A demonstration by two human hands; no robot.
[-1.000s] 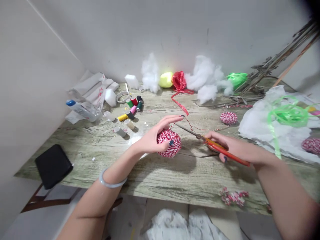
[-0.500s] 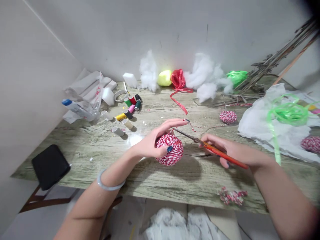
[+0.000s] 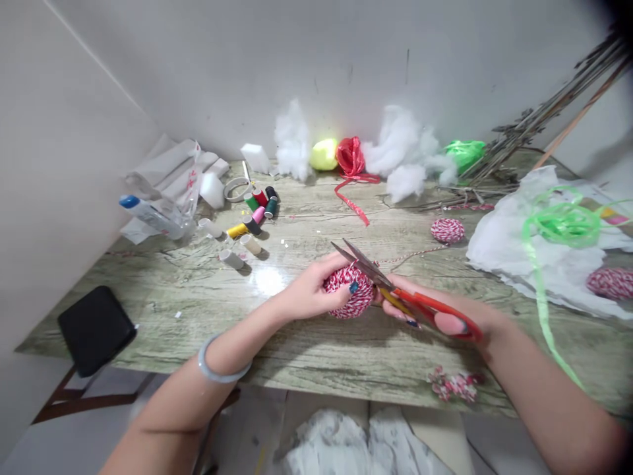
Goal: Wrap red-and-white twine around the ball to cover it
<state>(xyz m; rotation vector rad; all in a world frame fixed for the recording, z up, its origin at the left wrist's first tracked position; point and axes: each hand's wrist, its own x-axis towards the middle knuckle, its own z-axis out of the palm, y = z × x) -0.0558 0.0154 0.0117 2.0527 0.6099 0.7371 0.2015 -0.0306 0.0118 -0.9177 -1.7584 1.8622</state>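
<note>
At the near left corner of the table (image 3: 163,336) lies a black case (image 3: 97,330), with a blue-capped bottle (image 3: 153,216) farther back. Right of the bottle, thread spools (image 3: 252,225) stand and lie in a loose cluster, a roll of tape (image 3: 238,190) just beyond them. Near the middle, the left hand (image 3: 314,290) grasps a red-and-white ball of twine (image 3: 363,300), its thumb across the near face. At the far side sit white stuffing (image 3: 293,142), a yellow bundle (image 3: 324,154) and red ribbon (image 3: 351,157). The right hand (image 3: 457,297) grips orange-handled scissors (image 3: 418,299), thumb through the handle; their blades are parted above the ball's far side. Whether its fingers touch the ball, I cannot tell. A strand stretches from near the blades to a smaller ball (image 3: 448,230), farther right. Pink blossoms (image 3: 455,384) lie by the near edge; at far right, green ribbon (image 3: 566,227) rests on white sheeting (image 3: 499,244).
</note>
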